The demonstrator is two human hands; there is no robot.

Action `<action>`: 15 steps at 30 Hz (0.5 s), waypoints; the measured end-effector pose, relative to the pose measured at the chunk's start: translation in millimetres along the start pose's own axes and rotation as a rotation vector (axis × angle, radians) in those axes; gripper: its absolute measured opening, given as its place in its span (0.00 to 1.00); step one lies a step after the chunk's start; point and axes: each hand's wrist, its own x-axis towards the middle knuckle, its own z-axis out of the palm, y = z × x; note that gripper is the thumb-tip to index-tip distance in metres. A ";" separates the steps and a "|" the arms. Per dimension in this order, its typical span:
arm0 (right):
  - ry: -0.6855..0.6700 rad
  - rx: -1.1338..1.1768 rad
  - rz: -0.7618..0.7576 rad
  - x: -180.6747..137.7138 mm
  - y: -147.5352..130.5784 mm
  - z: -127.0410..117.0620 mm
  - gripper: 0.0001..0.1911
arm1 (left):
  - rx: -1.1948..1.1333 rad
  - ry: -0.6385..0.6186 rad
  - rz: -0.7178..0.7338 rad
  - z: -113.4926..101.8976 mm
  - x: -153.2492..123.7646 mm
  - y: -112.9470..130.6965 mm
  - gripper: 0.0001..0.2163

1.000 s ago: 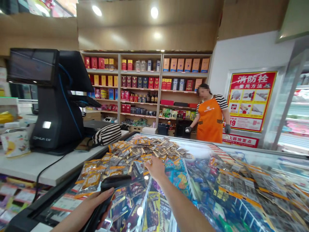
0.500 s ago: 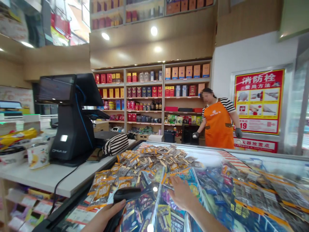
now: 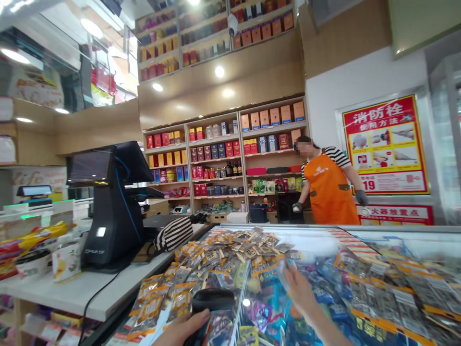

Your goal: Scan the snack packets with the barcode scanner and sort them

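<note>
A black handheld barcode scanner (image 3: pixel 213 300) is gripped in my left hand (image 3: pixel 189 327), low over the glass-topped chest freezer (image 3: pixel 306 235). Its head points to the right. My right hand (image 3: pixel 300 288) is over the freezer with curled fingers, blurred by motion. A pale, see-through smear shows at its fingertips, perhaps a small plastic packet; I cannot make it out. Beyond both hands lies a heap of small snack packets (image 3: pixel 216 254) with orange edges. More packets (image 3: pixel 399 293) lie spread out on the right. Colourful packs (image 3: pixel 261 312) show through the glass.
On the left counter (image 3: pixel 118 288) stand a checkout terminal (image 3: pixel 111 216), a striped pouch (image 3: pixel 175 233) and a paper cup (image 3: pixel 34 264). A black cable (image 3: pixel 88 298) hangs over the counter's edge. A person in an orange apron (image 3: pixel 333 192) stands behind the freezer, before stocked shelves (image 3: pixel 216 163).
My right hand has lifted from flat over the packets and moved right, its fingers now curled. The scanner has shifted right with my left hand. The view has tilted up slightly.
</note>
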 end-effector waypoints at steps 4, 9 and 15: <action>0.065 0.866 0.376 19.4 12.3 -56.6 0.14 | -0.037 -0.091 -0.026 33.8 5.2 8.1 0.19; 0.046 1.038 0.448 20.5 -1.1 -78.0 0.11 | -0.071 -0.231 0.016 73.2 3.7 18.5 0.16; -0.156 1.023 0.346 16.6 -1.3 -81.7 0.14 | -0.057 -0.237 -0.085 83.7 5.5 17.6 0.15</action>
